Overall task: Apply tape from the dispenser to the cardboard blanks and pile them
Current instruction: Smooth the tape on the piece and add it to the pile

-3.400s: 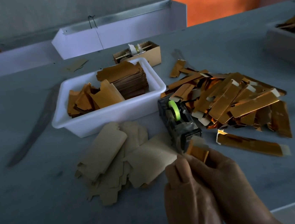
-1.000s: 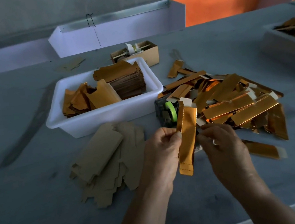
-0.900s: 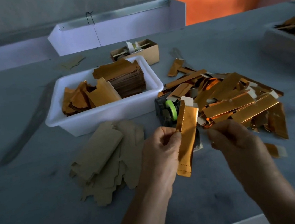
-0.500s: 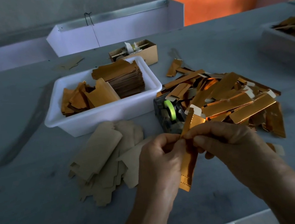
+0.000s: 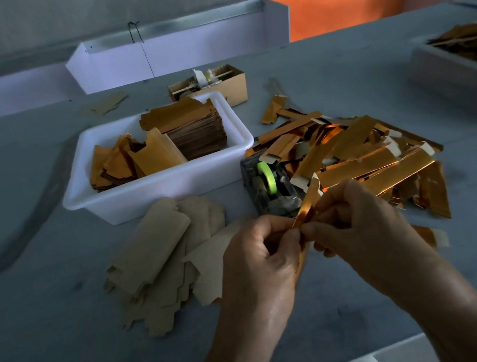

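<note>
Brown kraft blanks [image 5: 162, 259] lay fanned on grey table [image 5: 40, 340], left of hands. White tub [image 5: 154, 188] behind them held stacked gold blanks. Left hand [image 5: 266, 255] pinched gold-foil blank [image 5: 307, 204] between thumb and curled fingers; right hand [image 5: 356, 220] pinched same blank from other side, grip of both narrow, fingertips meeting. Blank tilted up, above table, just in front of tape dispenser [image 5: 271, 188] with green roll. Heap of taped gold blanks [image 5: 372, 158] lay right of dispenser.
</note>
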Action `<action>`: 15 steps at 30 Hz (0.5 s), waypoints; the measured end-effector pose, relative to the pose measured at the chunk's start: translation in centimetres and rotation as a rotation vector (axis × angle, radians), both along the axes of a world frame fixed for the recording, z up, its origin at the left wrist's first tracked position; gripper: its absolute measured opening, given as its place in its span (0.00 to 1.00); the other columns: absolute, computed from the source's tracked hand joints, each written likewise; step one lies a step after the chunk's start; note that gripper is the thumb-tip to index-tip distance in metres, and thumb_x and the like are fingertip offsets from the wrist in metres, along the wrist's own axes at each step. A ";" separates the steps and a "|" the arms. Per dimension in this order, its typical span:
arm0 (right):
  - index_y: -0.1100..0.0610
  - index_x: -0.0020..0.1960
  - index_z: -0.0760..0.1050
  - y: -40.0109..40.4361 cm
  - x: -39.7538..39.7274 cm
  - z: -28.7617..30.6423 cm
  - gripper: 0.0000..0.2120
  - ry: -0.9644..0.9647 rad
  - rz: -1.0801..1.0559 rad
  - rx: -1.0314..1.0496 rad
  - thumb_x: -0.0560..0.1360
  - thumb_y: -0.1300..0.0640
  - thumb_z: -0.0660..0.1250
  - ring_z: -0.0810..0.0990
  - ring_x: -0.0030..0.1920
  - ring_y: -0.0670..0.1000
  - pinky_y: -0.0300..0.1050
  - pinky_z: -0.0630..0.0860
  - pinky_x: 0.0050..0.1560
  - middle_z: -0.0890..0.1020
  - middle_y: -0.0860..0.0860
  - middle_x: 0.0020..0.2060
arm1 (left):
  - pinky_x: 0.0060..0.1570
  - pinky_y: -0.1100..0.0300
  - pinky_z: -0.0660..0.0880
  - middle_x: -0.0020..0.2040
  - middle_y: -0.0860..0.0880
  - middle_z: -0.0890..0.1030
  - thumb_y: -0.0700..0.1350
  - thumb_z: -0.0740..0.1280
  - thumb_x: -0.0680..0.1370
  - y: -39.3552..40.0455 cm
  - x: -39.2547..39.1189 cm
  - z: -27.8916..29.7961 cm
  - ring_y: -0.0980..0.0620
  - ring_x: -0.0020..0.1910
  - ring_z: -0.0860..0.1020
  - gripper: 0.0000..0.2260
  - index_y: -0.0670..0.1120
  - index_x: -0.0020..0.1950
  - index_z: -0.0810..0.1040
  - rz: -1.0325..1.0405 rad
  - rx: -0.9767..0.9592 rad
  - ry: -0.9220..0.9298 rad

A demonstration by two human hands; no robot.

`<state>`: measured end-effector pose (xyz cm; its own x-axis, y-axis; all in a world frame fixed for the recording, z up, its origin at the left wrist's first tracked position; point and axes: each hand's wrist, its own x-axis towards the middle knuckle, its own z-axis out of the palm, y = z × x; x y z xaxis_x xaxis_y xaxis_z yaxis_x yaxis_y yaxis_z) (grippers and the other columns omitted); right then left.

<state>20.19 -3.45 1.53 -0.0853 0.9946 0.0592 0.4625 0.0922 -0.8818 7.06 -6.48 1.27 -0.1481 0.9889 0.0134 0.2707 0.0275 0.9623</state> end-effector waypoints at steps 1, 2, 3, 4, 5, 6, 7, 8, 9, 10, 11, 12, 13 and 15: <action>0.50 0.45 0.70 0.1 0.1 0.0 0.12 -0.003 0.001 -0.010 0.68 0.54 0.73 0.81 0.34 0.39 0.34 0.75 0.32 0.82 0.47 0.32 | 0.30 0.73 0.71 0.36 0.57 0.83 0.44 0.69 0.75 0.0 0.0 0.1 0.62 0.34 0.79 0.05 0.51 0.41 0.82 -0.004 0.009 0.009; 0.50 0.45 0.71 0.2 0.1 -0.1 0.12 0.016 0.005 -0.025 0.68 0.54 0.73 0.81 0.33 0.40 0.34 0.75 0.33 0.83 0.47 0.32 | 0.29 0.72 0.71 0.35 0.57 0.82 0.45 0.69 0.75 0.0 -0.1 0.1 0.62 0.33 0.78 0.05 0.51 0.41 0.82 -0.011 0.015 0.017; 0.51 0.45 0.71 0.2 0.2 -0.2 0.12 0.050 0.010 -0.045 0.67 0.55 0.73 0.82 0.33 0.40 0.34 0.75 0.32 0.83 0.46 0.32 | 0.28 0.71 0.70 0.33 0.57 0.82 0.45 0.69 0.75 0.0 -0.2 0.2 0.61 0.31 0.77 0.05 0.51 0.41 0.82 -0.024 0.018 0.024; 0.52 0.45 0.72 0.2 0.2 -0.3 0.12 0.087 0.015 -0.066 0.67 0.55 0.73 0.82 0.33 0.41 0.33 0.75 0.31 0.83 0.45 0.33 | 0.26 0.71 0.69 0.31 0.56 0.81 0.44 0.68 0.75 0.0 -0.2 0.2 0.61 0.29 0.76 0.05 0.51 0.40 0.82 -0.037 0.018 0.032; 0.53 0.46 0.72 0.1 0.3 -0.4 0.12 0.120 0.016 -0.084 0.67 0.55 0.73 0.82 0.33 0.42 0.32 0.75 0.30 0.83 0.44 0.33 | 0.25 0.71 0.68 0.30 0.56 0.80 0.44 0.68 0.75 0.0 -0.3 0.2 0.61 0.27 0.74 0.05 0.51 0.40 0.82 -0.047 0.015 0.038; 0.53 0.46 0.72 0.1 0.2 -0.5 0.12 0.145 0.013 -0.100 0.67 0.55 0.73 0.82 0.33 0.43 0.33 0.75 0.30 0.83 0.44 0.33 | 0.25 0.71 0.67 0.30 0.56 0.79 0.44 0.68 0.75 0.0 -0.3 0.2 0.61 0.27 0.74 0.05 0.51 0.40 0.82 -0.050 0.008 0.045; 0.53 0.46 0.72 0.0 0.2 -0.7 0.13 0.165 0.007 -0.116 0.66 0.54 0.73 0.82 0.33 0.44 0.34 0.75 0.31 0.83 0.45 0.33 | 0.26 0.71 0.67 0.30 0.56 0.79 0.44 0.68 0.75 0.0 -0.3 0.1 0.62 0.27 0.74 0.05 0.51 0.40 0.82 -0.051 -0.002 0.055; 0.54 0.46 0.73 0.0 0.2 -0.9 0.13 0.185 -0.001 -0.132 0.65 0.53 0.73 0.83 0.34 0.44 0.35 0.76 0.32 0.84 0.45 0.33 | 0.26 0.71 0.68 0.31 0.57 0.79 0.45 0.68 0.75 0.0 -0.3 0.1 0.63 0.28 0.74 0.05 0.52 0.41 0.82 -0.053 -0.013 0.062; 0.54 0.46 0.73 0.0 0.2 -1.0 0.14 0.200 -0.010 -0.147 0.65 0.53 0.73 0.83 0.34 0.45 0.36 0.76 0.33 0.84 0.46 0.33 | 0.27 0.71 0.68 0.31 0.59 0.79 0.46 0.68 0.76 0.0 -0.3 0.0 0.63 0.28 0.75 0.05 0.52 0.41 0.82 -0.057 -0.027 0.057; 0.54 0.46 0.73 0.0 0.1 -1.1 0.14 0.204 -0.018 -0.156 0.65 0.52 0.73 0.83 0.34 0.45 0.36 0.76 0.33 0.84 0.45 0.33 | 0.27 0.72 0.69 0.31 0.59 0.80 0.47 0.69 0.75 0.0 -0.3 -0.1 0.63 0.29 0.76 0.04 0.52 0.41 0.82 -0.061 -0.047 0.041; 0.53 0.46 0.73 0.0 0.1 -1.2 0.14 0.198 -0.021 -0.157 0.65 0.52 0.73 0.83 0.34 0.44 0.35 0.76 0.32 0.83 0.45 0.33 | 0.28 0.72 0.70 0.32 0.60 0.80 0.49 0.70 0.75 0.1 -0.2 -0.1 0.64 0.30 0.77 0.04 0.52 0.42 0.82 -0.064 -0.068 0.019; 0.52 0.45 0.72 0.0 0.1 -1.1 0.14 0.193 -0.017 -0.157 0.64 0.50 0.73 0.83 0.33 0.44 0.34 0.76 0.31 0.83 0.43 0.32 | 0.28 0.72 0.70 0.33 0.59 0.81 0.52 0.71 0.74 0.1 -0.3 -0.2 0.64 0.31 0.78 0.04 0.53 0.41 0.82 -0.060 -0.080 0.005; 0.52 0.45 0.72 0.0 0.1 -1.0 0.16 0.196 -0.005 -0.164 0.62 0.48 0.72 0.82 0.33 0.43 0.33 0.76 0.30 0.83 0.43 0.32 | 0.29 0.73 0.70 0.33 0.59 0.81 0.53 0.71 0.73 0.1 -0.3 -0.3 0.64 0.31 0.77 0.05 0.52 0.40 0.81 -0.050 -0.079 0.003; 0.53 0.45 0.73 0.0 0.2 -1.0 0.19 0.237 0.043 -0.209 0.58 0.46 0.70 0.83 0.34 0.43 0.33 0.76 0.31 0.83 0.44 0.32 | 0.28 0.72 0.70 0.32 0.56 0.81 0.52 0.71 0.73 0.3 -0.6 -0.3 0.63 0.30 0.76 0.06 0.52 0.38 0.81 -0.034 -0.088 -0.010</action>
